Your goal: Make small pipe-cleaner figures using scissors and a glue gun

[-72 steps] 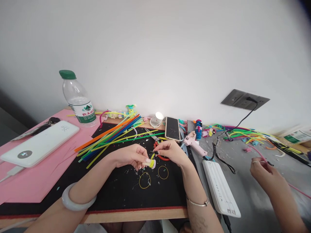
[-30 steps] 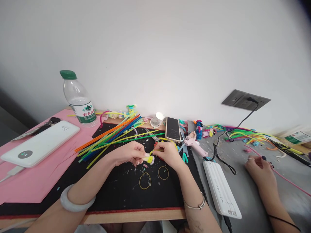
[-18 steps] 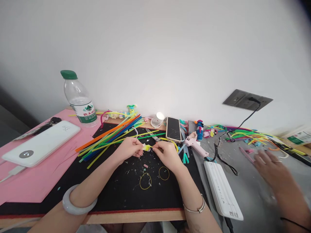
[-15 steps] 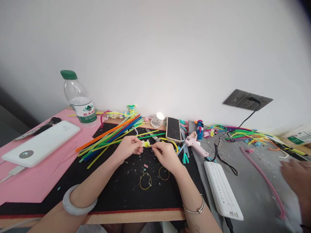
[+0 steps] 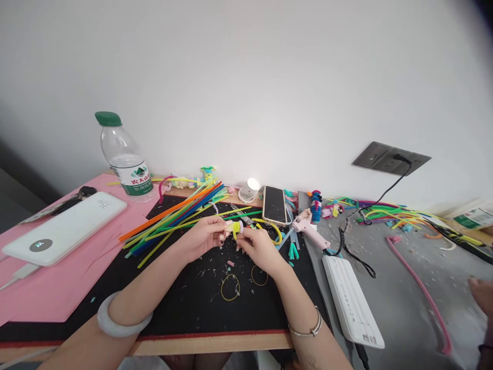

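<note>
Between my two hands is a small yellow coil of pipe cleaner (image 5: 234, 227) with a pale lilac ring at its right end. My left hand (image 5: 210, 234) pinches the coil's left side between thumb and fingers. From the right, my right hand (image 5: 256, 246) closes on the other side, its fingertips partly hiding the piece. Just behind lies a curved yellow pipe cleaner (image 5: 276, 231), close to a pair of scissors (image 5: 243, 216). A bundle of coloured pipe cleaners (image 5: 173, 221) spreads to the left of my left hand. Two thin rings (image 5: 230, 288) lie on the black mat (image 5: 185, 308) below.
A water bottle (image 5: 127, 159) and a white power bank (image 5: 69, 226) stand left on pink paper (image 5: 57, 293). Behind are a paper cup (image 5: 249, 190) and a phone (image 5: 275, 205). At right lie a pink glue gun (image 5: 311, 231), another power bank (image 5: 352, 300) and another person's hand (image 5: 481, 295).
The coil has turned, so its lilac ring and a hanging yellow end now show. My right hand has shifted slightly. The other person's hand has drawn back toward the right edge.
</note>
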{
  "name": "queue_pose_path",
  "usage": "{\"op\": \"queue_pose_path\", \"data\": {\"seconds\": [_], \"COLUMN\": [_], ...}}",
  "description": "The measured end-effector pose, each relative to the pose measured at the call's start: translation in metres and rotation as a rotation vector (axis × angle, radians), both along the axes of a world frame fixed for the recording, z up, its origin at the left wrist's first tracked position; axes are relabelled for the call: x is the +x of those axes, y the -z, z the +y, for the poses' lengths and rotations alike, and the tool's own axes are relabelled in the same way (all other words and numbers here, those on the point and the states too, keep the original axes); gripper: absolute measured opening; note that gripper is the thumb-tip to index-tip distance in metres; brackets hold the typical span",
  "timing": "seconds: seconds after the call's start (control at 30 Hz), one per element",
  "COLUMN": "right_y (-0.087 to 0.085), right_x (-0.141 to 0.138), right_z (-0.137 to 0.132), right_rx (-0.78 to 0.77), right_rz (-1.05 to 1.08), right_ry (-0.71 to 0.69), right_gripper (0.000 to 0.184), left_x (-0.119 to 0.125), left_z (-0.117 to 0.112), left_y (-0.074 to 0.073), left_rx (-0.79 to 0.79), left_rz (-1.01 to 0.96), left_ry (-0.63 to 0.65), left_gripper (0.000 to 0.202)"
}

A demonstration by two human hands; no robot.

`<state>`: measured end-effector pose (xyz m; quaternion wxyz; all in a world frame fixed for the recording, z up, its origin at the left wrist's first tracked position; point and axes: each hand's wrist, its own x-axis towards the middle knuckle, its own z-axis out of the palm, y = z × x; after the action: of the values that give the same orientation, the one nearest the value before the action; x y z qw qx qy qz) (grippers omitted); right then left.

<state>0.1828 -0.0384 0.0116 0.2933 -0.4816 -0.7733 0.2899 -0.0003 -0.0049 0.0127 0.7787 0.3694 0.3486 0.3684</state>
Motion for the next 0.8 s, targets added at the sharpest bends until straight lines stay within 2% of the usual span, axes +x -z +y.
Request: {"op": "queue_pose_path", "data": {"seconds": [0.2,0.3,0.37,0.43,0.57,0.67,0.8], "right_y": [-0.002,-0.004,-0.004,-0.004,-0.004,-0.007,-0.01], "right_x": [0.003,0.006,0.008,0.011,0.014,0.013,0.007], "right_z": [0.001,0.001,0.002,0.003,0.003,0.002,0.0], "right_rx": [-0.034,-0.088,-0.095,-0.071,-0.008,0.035,0.112], "right_rz": [-0.015,0.018,0.011,-0.019,-0.062,-0.074,-0.103], "right_ry": [-0.022,-0.025,0.004,0.047,0.059,0.05,0.135], "right_gripper": [0.015,0.016,0.018,0.021,0.015,0.017,0.018], "left_x": [-0.007,-0.008,-0.008,-0.006,-0.001,0.002,0.005], "left_z": [-0.003,-0.003,-0.003,-0.003,-0.001,-0.001,-0.002], "left_y": [-0.005,-0.006,-0.004,-0.002,0.002,0.001,0.001], "left_rx": [-0.009,0.051,0.1,0.148,0.242,0.276,0.288], "left_rz": [0.033,0.166,0.302,0.434,0.587,0.632,0.604], "left_ry": [0.301,0.425,0.442,0.415,0.267,0.135,-0.023], "left_gripper": [0.026,0.026,0.025,0.023,0.019,0.02,0.02]}}
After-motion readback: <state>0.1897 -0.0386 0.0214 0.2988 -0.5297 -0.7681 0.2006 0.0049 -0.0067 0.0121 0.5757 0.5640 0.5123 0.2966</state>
